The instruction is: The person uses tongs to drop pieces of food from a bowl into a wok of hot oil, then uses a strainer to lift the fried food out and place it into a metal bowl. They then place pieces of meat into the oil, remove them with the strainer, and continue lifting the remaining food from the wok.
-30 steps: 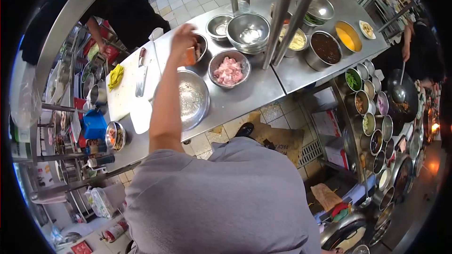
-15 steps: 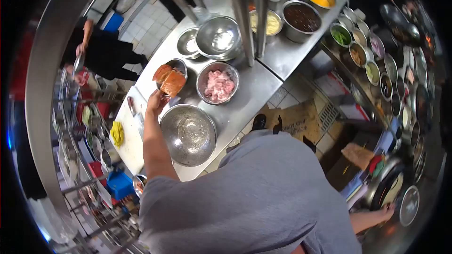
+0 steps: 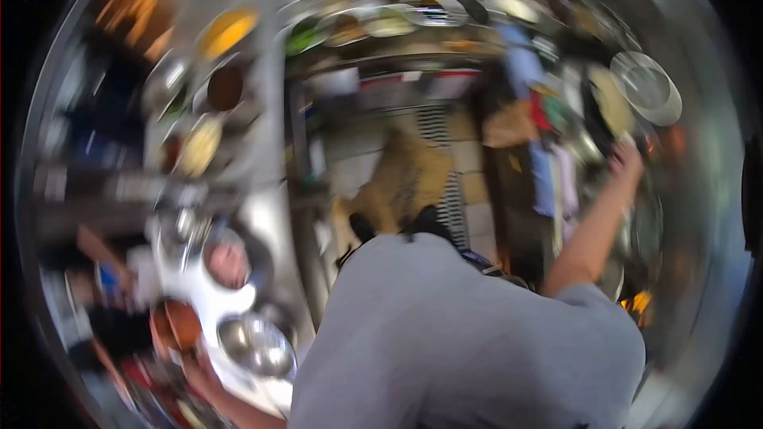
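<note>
My left hand (image 3: 193, 365), blurred at lower left, is closed on an orange-brown slab of what looks like cooked meat (image 3: 181, 326); a second slab lies against it. Just right of that hand is a large steel bowl (image 3: 258, 345). Beyond it stands a bowl of pale pink raw meat (image 3: 228, 262). On the stove side, my right hand (image 3: 626, 159) is closed at the near rim of a dark wok (image 3: 592, 107) with something pale in it (image 3: 612, 103). What its fingers grip is too smeared to make out.
Bowls of yellow liquid (image 3: 229, 32), dark sauce (image 3: 225, 87) and pale shreds (image 3: 200, 147) stand on the left counter. Several ingredient bowls line the far shelf (image 3: 381, 59). A round strainer or glassy lid (image 3: 645, 87) lies beyond the wok. Flames (image 3: 637, 302) burn at right. Cardboard (image 3: 405, 171) covers the floor.
My head has turned toward the stove, so the counter has swung to the left and the view is blurred. The left hand still holds the slab; the right hand stays at the wok.
</note>
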The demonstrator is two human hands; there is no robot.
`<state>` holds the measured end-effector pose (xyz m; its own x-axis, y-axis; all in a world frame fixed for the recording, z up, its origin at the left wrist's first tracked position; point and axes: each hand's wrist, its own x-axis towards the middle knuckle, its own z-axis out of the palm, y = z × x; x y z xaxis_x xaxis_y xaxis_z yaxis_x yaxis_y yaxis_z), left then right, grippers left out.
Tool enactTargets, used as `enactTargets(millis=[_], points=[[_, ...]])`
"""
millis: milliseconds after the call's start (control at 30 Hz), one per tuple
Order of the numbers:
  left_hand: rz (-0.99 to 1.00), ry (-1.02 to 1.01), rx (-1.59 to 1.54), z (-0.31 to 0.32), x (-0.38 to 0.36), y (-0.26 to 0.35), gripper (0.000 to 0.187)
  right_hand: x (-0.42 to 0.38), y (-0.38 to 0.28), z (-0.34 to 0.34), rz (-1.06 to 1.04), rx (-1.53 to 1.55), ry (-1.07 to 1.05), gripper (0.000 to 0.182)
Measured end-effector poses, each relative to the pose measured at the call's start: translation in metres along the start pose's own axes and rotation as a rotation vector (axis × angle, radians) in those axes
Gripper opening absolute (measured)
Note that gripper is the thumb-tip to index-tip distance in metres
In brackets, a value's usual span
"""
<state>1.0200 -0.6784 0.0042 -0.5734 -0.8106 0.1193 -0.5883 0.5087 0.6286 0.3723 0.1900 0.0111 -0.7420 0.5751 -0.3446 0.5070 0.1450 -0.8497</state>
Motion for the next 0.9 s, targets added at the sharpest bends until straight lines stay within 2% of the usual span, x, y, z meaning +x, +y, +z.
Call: enactTargets(millis=[33,100,133,233,267,333,367,400,433,467,500,533,667,700,733,800,900], points=[[-0.136,-0.044,-0.240,0.019,0.006,0.037,0.037,-0.009,-0.010,-0.011,-0.033,0.237,0.062,0.030],[-0.535,-0.082,-0.749,0.065,0.011,0.109,0.033,-0.025,-0.012,-0.016,-0.188,0.738,0.078,0.021],[-0.645,-0.126,-0.830,0.086,0.011,0.129,0.031,-0.035,-0.011,-0.032,-0.202,0.754,-0.008,0.027],[-0.823,-0.336,-0.938,0.146,0.024,0.163,0.025,-0.052,-0.006,-0.061,-0.175,0.768,0.105,0.027],[-0.821,-0.427,-0.953,0.170,0.032,0.176,0.023,-0.060,-0.006,-0.073,-0.198,0.808,0.059,0.025],[-0.457,-0.630,-1.037,0.237,0.020,0.256,0.017,-0.069,0.009,-0.099,-0.249,0.948,-0.065,0.021],[-0.485,-0.698,-1.007,0.258,0.005,0.316,0.025,-0.066,0.025,-0.110,-0.271,1.016,-0.089,0.020],[-0.547,-0.697,-1.035,0.295,0.006,0.346,0.023,-0.063,0.040,-0.119,-0.297,1.082,-0.117,0.019],[-0.549,-0.792,-1.029,0.318,-0.006,0.403,0.024,-0.071,0.045,-0.116,-0.272,0.962,0.042,0.021],[-0.512,-0.916,-1.039,0.347,-0.001,0.414,0.027,-0.081,0.053,-0.115,-0.277,0.980,0.072,0.021],[-0.437,-0.960,-0.950,0.373,-0.011,0.455,0.028,-0.090,0.062,-0.116,-0.251,0.868,0.191,0.023],[-0.320,-1.127,-1.014,0.409,-0.015,0.474,0.025,-0.101,0.070,-0.121,-0.218,0.747,0.304,0.025],[-0.223,-1.597,-0.988,0.476,-0.078,0.605,0.021,-0.157,0.115,-0.122,-0.152,0.734,0.373,0.030],[-0.240,-1.628,-0.932,0.502,-0.094,0.622,0.026,-0.172,0.128,-0.118,-0.124,0.709,0.408,0.036],[-0.238,-1.783,-0.960,0.519,-0.114,0.644,0.029,-0.192,0.132,-0.113,-0.110,0.720,0.441,0.036],[-0.243,-1.932,-0.993,0.559,-0.164,0.682,0.032,-0.239,0.124,-0.096,0.021,0.640,0.550,0.040],[-0.215,-1.981,-1.023,0.598,-0.250,0.735,0.028,-0.291,0.115,-0.066,0.076,0.671,0.621,0.042]])
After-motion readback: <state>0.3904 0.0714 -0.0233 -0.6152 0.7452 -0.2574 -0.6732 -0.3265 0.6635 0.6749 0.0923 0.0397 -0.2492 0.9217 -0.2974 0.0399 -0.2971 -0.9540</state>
